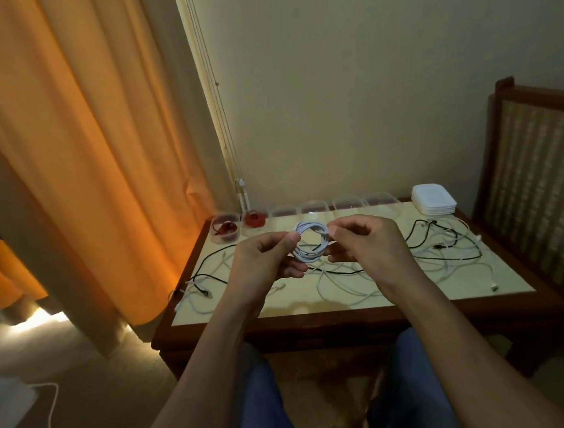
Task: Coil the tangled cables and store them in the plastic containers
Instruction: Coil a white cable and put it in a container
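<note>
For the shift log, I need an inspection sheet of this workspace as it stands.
Surface: pale-topped wooden table, dimly lit.
Job's things: white coil held above the table; red-cable containers back left; empty containers beside them; white lid stack back right.
Clutter: nothing seen.
Grippers: left hand and right hand pinch the coil's opposite sides with their fingers.
Cables: loose cables, black and white, sprawl tangled across the table.
Surroundings: orange curtain left, wooden chair right, plain wall behind.
</note>
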A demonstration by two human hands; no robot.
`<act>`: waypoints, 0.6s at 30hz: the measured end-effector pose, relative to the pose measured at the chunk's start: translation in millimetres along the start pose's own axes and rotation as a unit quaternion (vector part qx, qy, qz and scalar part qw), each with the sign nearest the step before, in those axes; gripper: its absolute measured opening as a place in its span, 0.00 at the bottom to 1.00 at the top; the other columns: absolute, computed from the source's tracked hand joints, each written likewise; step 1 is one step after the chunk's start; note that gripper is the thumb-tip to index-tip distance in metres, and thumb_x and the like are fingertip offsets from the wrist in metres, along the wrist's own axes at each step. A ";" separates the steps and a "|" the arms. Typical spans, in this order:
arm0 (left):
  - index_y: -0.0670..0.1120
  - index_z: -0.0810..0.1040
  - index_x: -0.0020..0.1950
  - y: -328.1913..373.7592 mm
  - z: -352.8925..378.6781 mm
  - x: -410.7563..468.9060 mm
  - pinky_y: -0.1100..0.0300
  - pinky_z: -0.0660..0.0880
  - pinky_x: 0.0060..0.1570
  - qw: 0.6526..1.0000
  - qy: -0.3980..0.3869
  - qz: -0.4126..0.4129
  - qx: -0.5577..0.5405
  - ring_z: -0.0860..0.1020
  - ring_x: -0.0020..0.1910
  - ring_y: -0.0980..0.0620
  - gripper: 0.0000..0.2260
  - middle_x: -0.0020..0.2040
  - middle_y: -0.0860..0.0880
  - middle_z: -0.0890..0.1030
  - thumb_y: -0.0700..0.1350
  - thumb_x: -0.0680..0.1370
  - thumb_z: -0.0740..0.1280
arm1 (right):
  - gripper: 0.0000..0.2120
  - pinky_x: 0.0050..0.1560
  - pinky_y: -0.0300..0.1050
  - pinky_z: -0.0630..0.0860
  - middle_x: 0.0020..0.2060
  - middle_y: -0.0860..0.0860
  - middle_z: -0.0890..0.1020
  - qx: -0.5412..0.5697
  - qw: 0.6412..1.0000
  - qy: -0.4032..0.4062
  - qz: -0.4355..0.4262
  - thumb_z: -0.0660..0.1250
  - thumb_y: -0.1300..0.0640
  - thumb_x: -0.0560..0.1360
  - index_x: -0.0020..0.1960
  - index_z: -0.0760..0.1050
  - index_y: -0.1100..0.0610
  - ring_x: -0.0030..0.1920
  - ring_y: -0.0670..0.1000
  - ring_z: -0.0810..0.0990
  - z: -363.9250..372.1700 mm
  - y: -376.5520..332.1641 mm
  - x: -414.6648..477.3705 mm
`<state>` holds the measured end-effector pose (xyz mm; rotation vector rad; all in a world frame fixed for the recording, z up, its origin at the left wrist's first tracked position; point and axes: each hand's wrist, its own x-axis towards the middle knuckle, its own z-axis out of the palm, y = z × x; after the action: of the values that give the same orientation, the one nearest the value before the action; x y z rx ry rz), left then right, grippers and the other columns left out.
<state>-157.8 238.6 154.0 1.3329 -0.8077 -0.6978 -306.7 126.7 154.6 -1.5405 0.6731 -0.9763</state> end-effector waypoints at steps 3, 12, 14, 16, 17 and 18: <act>0.37 0.83 0.55 -10.3 -13.7 22.9 0.57 0.84 0.41 1.000 0.002 -0.021 0.015 0.84 0.37 0.45 0.10 0.41 0.38 0.85 0.44 0.81 0.70 | 0.03 0.48 0.59 0.85 0.39 0.56 0.87 -0.016 1.000 -0.009 0.020 0.73 0.63 0.76 0.49 0.84 0.61 0.38 0.56 0.87 14.7 11.1 28.4; 0.42 0.85 0.52 -47.3 -60.6 132.5 0.56 0.84 0.43 0.989 0.065 -0.076 0.113 0.86 0.41 0.49 0.09 0.44 0.45 0.87 0.47 0.80 0.72 | 0.03 0.49 0.58 0.84 0.35 0.52 0.87 -0.103 0.992 -0.057 0.053 0.74 0.60 0.75 0.43 0.86 0.54 0.37 0.53 0.87 64.3 59.0 139.0; 0.44 0.86 0.50 -59.9 -72.2 158.6 0.56 0.83 0.41 0.982 0.083 -0.074 0.150 0.86 0.41 0.49 0.08 0.43 0.46 0.87 0.48 0.79 0.73 | 0.02 0.49 0.56 0.84 0.34 0.51 0.87 -0.117 0.989 -0.067 0.063 0.74 0.60 0.75 0.44 0.86 0.55 0.36 0.52 0.87 77.0 73.2 163.5; 0.44 0.87 0.49 -75.1 -85.7 186.9 0.56 0.83 0.39 0.975 0.093 -0.076 0.189 0.86 0.40 0.48 0.08 0.43 0.45 0.87 0.48 0.78 0.74 | 0.02 0.48 0.54 0.85 0.34 0.51 0.87 -0.134 0.985 -0.081 0.066 0.75 0.60 0.75 0.44 0.86 0.56 0.36 0.50 0.87 89.8 87.9 189.3; 0.45 0.87 0.48 -82.3 -93.3 201.5 0.55 0.83 0.39 0.970 0.093 -0.073 0.212 0.86 0.40 0.47 0.07 0.43 0.46 0.87 0.49 0.78 0.74 | 0.02 0.47 0.53 0.85 0.34 0.51 0.87 -0.141 0.984 -0.089 0.067 0.75 0.60 0.75 0.44 0.86 0.56 0.35 0.50 0.87 95.7 95.0 202.0; 0.46 0.87 0.47 -88.2 -100.4 214.8 0.53 0.83 0.40 0.965 0.089 -0.071 0.238 0.86 0.40 0.48 0.07 0.42 0.48 0.87 0.50 0.78 0.74 | 0.02 0.46 0.52 0.85 0.34 0.51 0.87 -0.144 0.982 -0.097 0.066 0.75 0.61 0.75 0.44 0.86 0.56 0.35 0.50 0.87 100.9 101.2 213.4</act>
<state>46.4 106.7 83.9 1.8753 -0.7657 -0.4999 -104.9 -22.9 101.0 -1.7927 0.7914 -0.6375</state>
